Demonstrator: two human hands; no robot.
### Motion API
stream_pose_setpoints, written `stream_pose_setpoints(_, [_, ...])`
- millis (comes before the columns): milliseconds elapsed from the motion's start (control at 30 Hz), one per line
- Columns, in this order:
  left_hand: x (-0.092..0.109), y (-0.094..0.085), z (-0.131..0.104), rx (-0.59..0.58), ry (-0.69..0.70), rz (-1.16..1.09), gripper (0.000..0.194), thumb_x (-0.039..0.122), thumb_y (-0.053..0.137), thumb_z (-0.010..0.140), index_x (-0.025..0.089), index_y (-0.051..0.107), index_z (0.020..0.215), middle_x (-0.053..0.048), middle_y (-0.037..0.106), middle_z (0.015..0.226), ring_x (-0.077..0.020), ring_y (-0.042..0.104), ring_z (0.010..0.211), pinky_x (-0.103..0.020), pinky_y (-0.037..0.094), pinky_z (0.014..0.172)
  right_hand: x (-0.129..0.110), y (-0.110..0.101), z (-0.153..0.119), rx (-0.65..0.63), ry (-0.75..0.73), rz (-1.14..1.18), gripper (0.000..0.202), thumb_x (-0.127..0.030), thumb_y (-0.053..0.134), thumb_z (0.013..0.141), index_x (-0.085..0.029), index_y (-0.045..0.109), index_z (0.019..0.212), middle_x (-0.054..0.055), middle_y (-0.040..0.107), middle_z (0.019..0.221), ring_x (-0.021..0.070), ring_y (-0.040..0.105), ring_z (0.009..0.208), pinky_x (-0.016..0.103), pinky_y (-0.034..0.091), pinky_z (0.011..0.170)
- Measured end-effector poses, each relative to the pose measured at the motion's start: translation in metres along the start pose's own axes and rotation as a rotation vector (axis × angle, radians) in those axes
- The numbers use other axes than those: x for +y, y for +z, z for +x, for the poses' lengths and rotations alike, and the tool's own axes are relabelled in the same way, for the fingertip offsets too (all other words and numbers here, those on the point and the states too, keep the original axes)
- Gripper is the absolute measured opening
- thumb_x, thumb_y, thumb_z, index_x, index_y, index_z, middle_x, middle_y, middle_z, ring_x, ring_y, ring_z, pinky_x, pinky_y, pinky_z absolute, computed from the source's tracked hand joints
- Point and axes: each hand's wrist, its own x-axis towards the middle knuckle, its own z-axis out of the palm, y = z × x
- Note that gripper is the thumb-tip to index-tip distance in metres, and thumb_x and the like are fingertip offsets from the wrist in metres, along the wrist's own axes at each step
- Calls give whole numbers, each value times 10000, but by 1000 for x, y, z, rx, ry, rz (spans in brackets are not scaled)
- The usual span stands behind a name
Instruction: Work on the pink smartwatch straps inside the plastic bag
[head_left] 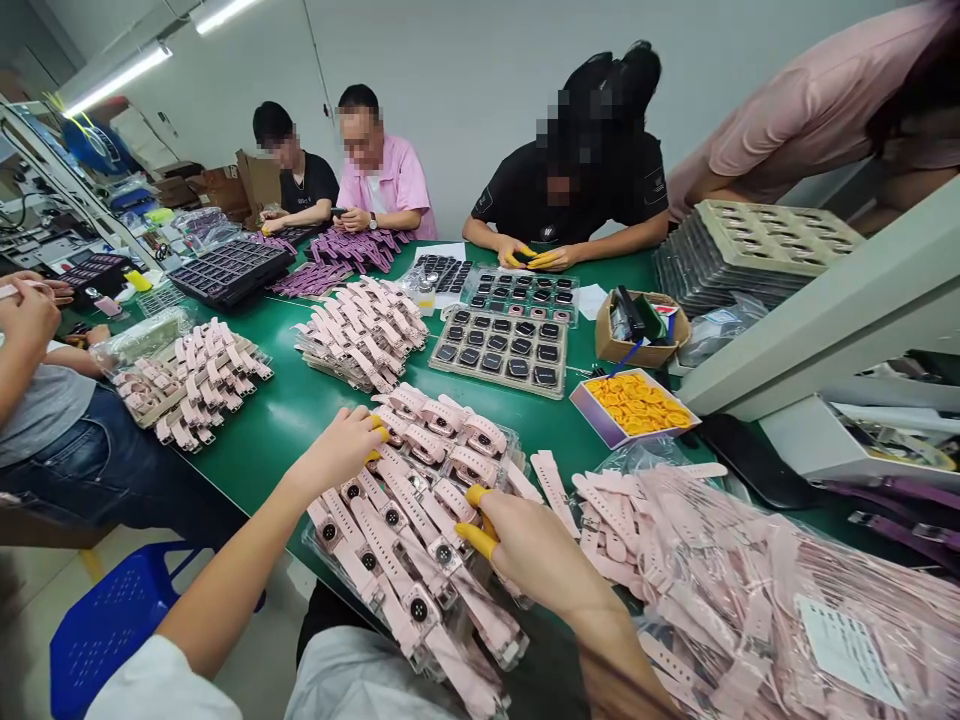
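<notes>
Pink-strapped smartwatches (391, 517) lie in rows on a stack of clear plastic trays (513, 652) in front of me. Several show round dark sensors on their backs; those at the far end stand with straps curled up. My left hand (346, 446), yellow covers on its fingertips, is bent down at the left side of the rows; whatever lies under its fingers is hidden. On the right side, my right hand (525, 545) pinches at a pink watch strap (452, 502) with yellow-covered thumb and finger. A few straps hang over the trays' near edge.
To the right lies a heap of bagged pink straps (735, 590). A box of yellow finger covers (636, 405) and a tray of dark watch faces (499, 350) stand beyond. Other pink watch stacks (364, 335) sit left. Co-workers surround the green table (289, 400).
</notes>
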Motion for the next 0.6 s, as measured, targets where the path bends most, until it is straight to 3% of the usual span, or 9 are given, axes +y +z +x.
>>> stream_pose_setpoints(100, [-4, -7, -2, 7, 27, -12, 111, 108, 567, 963, 191, 629, 922, -94, 677, 1004, -277, 539, 1030, -403, 391, 907, 2, -1, 1, -9, 1, 48, 223, -295, 598, 1016, -245, 474, 838, 0, 660, 790, 229, 622, 727, 316, 289, 605])
stream_pose_setpoints(233, [-3, -26, -17, 53, 94, -114, 191, 96, 465, 1001, 207, 584, 900, -22, 649, 861, -212, 572, 892, -424, 383, 1027, 8, -6, -1, -18, 3, 80, 279, -303, 616, 1011, -246, 459, 787, -13, 633, 741, 213, 593, 683, 315, 319, 591])
stream_pose_setpoints(333, [4, -48, -32, 72, 60, -157, 162, 191, 472, 1044, 211, 585, 929, -16, 657, 869, -193, 579, 798, -340, 443, 828, 13, -7, -5, 5, -11, 127, 195, -335, 597, 1024, -239, 550, 860, 5, 661, 796, 222, 620, 698, 329, 409, 610])
stream_pose_setpoints(433, [14, -72, -46, 108, 53, -175, 124, 216, 501, 1048, 215, 594, 966, -13, 678, 898, -186, 618, 805, -301, 430, 716, 14, 0, -3, 272, -82, 273, 224, -401, 506, 1065, -235, 616, 1168, 80, 698, 1100, 278, 682, 992, 401, 552, 821])
stream_pose_setpoints(500, [22, -88, -52, 153, 94, -194, 116, 216, 508, 1051, 213, 597, 977, -6, 682, 893, -171, 639, 800, -282, 437, 707, 8, 12, 4, 493, -149, 347, 361, -435, 490, 1067, -244, 557, 1365, 123, 647, 1308, 317, 610, 1240, 482, 539, 1022])
stream_pose_setpoints(600, [34, -110, -61, 259, 145, -222, 106, 236, 544, 1049, 214, 608, 967, 9, 683, 856, -142, 642, 751, -250, 442, 669, -5, 42, 23, 633, -302, 354, 446, -485, 587, 1007, -260, 591, 1393, 143, 638, 1378, 370, 526, 1372, 577, 496, 1124])
